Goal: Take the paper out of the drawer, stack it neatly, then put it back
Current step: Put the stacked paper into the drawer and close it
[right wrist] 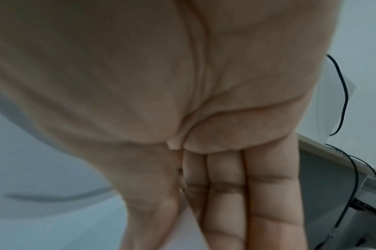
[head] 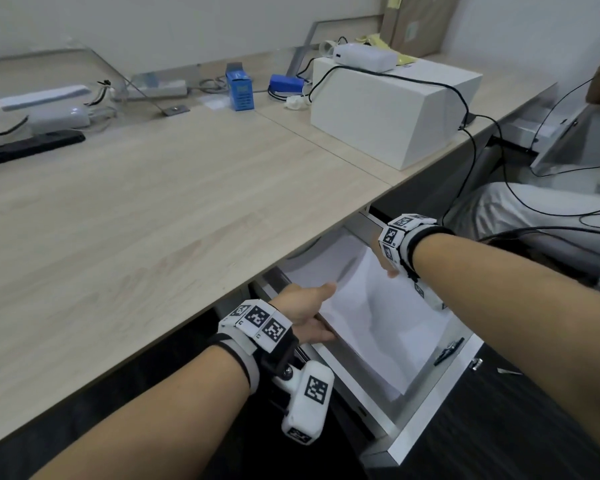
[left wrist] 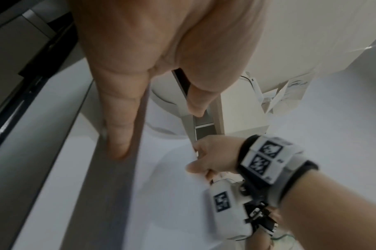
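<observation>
1. The paper (head: 378, 317) lay in the open white drawer (head: 426, 403) under the edge of the wooden tabletop (head: 153, 209), its sheets bowed upward in the middle.
2. The left hand (head: 305, 313) reached in from the drawer's left side, thumb on top of the paper's left edge and fingers underneath, pinching it.
3. In the left wrist view the left hand's fingers (left wrist: 118, 132) stretched straight along the sheet's edge.
4. The right hand (head: 387, 261) came in from the right, forearm angled down across the drawer; it held the paper's far right edge between thumb and straight, closed-together fingers (right wrist: 225, 203).
5. A white box (head: 388, 109) sat on the tabletop, well apart from the drawer.
</observation>
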